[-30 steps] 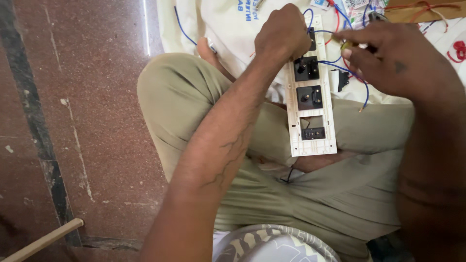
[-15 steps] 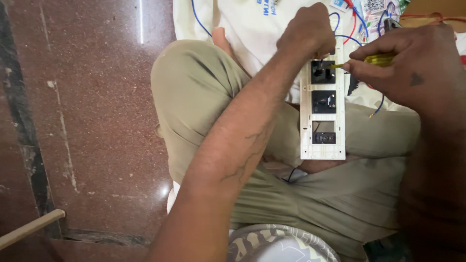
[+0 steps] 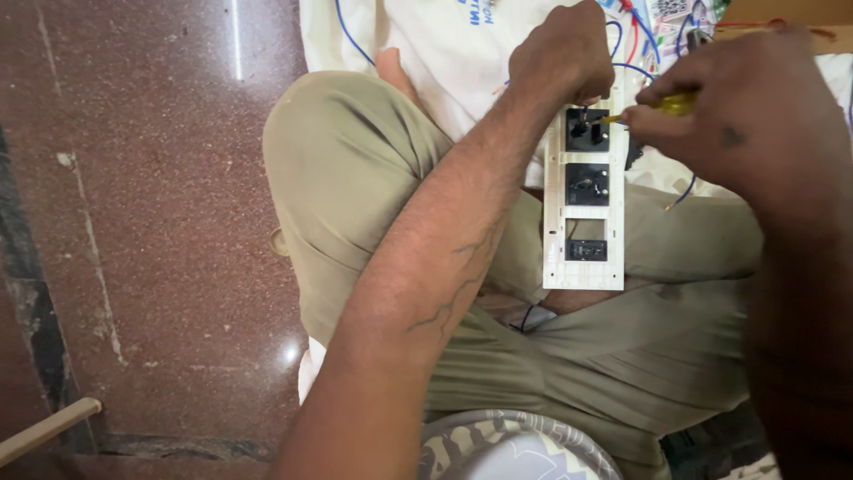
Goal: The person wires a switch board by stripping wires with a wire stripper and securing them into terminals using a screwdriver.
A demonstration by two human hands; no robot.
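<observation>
**Screwdriver tip at the top socket of the switch plate**

Since half a second ago, the view has shifted only a little: both hands sit at about the same place in the upper right of the frame, and the screwdriver tip has stayed at the top module.

The left hand (image 3: 562, 55) is closed over the upper end of the white switch plate (image 3: 584, 200), steadying it; its grip is clamped on the plate. The right hand (image 3: 737, 116) has its fingers pinched together around a yellow-handled screwdriver (image 3: 662, 105), whose tip meets the right edge of the top black socket (image 3: 587, 130). The plate stands lengthwise on the person's lap, just right of centre, with a second black socket (image 3: 587, 184) below the first and a small black module (image 3: 587, 250) under an open slot.

By my reading, a terminal or fixing screw on the top socket is being worked. The next move seems to call for keeping the blade seated while turning, with the plate held firm.

Blue wires (image 3: 635, 67) trail behind the plate over a white cloth (image 3: 444, 53). The person sits cross-legged in olive trousers (image 3: 355, 169) on a reddish polished stone floor (image 3: 142, 222); a wooden stick (image 3: 44, 431) lies at lower left.
</observation>
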